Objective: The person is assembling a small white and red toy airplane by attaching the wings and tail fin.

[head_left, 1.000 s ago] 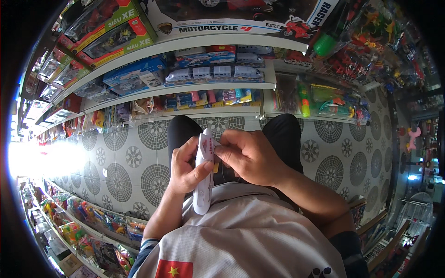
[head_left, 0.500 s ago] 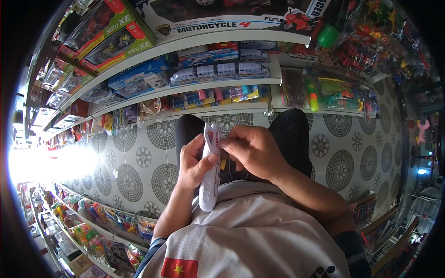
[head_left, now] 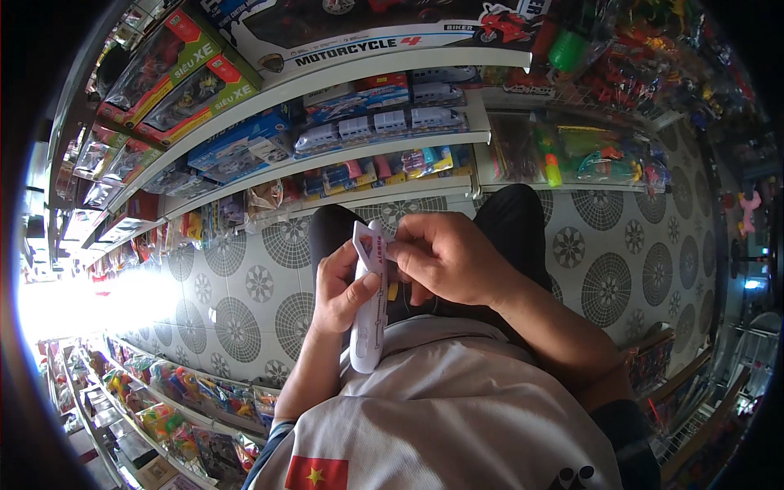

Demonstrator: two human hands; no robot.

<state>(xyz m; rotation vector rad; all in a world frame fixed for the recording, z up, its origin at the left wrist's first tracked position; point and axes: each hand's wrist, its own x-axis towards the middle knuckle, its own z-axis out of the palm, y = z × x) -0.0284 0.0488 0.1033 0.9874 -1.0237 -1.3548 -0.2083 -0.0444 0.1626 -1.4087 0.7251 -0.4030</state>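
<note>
A white toy airplane [head_left: 369, 339] lies lengthwise before my body, its rounded nose close to my shirt. Its tail fin, with a coloured emblem, points away. My left hand [head_left: 336, 296] is closed around the fuselage from the left, the thumb pressed on top. At the tail's right side, my right hand [head_left: 453, 257] is closed with thumb and forefinger pinched together. Those fingertips meet the airplane's side, and whatever they pinch is hidden. A small yellow bit shows below the right fingers, too small to name.
Ahead, white shelves [head_left: 392, 149] hold boxed toy vehicles and a toy train [head_left: 380, 124]. More bagged toys [head_left: 171, 384] fill shelves at the lower left. My knees [head_left: 514, 220] stand either side of the hands, above a patterned tile floor [head_left: 600, 286]. A wooden-edged rack [head_left: 653, 359] stands right.
The airplane has turned slightly, so its tail fin emblem faces up more. Both hands keep nearly the same hold, and the shelves shift a little in view as my head moves.
</note>
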